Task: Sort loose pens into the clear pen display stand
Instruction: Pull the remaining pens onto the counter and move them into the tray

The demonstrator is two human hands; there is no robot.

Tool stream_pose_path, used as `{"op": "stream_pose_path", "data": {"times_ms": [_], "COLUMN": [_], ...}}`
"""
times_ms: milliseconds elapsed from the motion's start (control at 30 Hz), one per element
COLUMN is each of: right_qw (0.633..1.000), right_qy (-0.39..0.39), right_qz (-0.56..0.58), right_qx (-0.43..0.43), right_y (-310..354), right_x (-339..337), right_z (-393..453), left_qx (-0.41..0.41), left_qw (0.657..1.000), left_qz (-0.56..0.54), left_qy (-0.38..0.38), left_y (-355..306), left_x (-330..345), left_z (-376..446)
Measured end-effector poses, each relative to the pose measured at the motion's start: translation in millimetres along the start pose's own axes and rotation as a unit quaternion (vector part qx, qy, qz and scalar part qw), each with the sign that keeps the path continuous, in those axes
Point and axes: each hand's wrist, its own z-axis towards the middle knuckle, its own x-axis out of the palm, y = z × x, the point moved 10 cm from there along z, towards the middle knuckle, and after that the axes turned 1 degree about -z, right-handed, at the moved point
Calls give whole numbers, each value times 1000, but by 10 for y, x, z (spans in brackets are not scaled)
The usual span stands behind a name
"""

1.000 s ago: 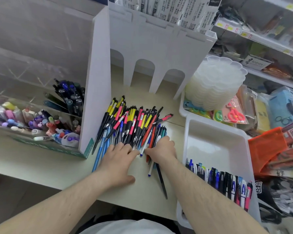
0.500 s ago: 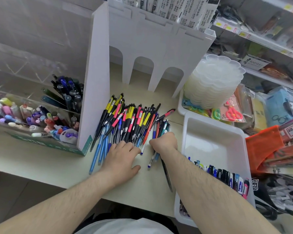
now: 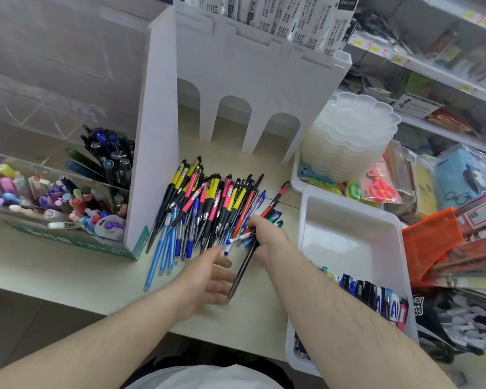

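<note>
The step in hand looks like gathering: the right hand (image 3: 267,237) has its grip curled round a small bunch of pens (image 3: 243,239), one long dark pen (image 3: 240,272) hanging down from it toward the bench (image 3: 68,265). The left hand (image 3: 208,276) hovers just beside, grip wide and holding nothing. The loose pile (image 3: 208,203) lies on the bench beside the clear display stand (image 3: 54,153), already part filled. Next, I judge, the bunch needs squaring up, then carrying left to a matching compartment
</note>
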Motion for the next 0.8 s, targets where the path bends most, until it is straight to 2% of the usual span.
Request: {"op": "stream_pose_path", "data": {"times_ms": [133, 267, 400, 500, 633, 800], "right_qw": [995, 989, 987, 986, 981, 946], "right_qy": [13, 21, 6, -37, -67, -73], "right_qz": [92, 138, 158, 159, 107, 53], "right_qx": [30, 50, 35, -22, -149, -311], "right_y": [-84, -123, -54, 96, 386, 762], "right_x": [135, 236, 291, 195, 105, -10], "right_z": [-46, -140, -323, -455, -620, -907], "left_qx": [-108, -118, -109, -102, -98, -86], "left_qw": [979, 950, 933, 927, 913, 903], "left_qz": [-168, -287, -341, -360, -396, -421], "left_qy": [44, 41, 25, 19, 14, 8], "left_y": [202, 184, 124, 106, 68, -81], "left_x": [161, 166, 98, 48, 27, 155], "left_z": [-128, -192, -188, -166, -131, -81]}}
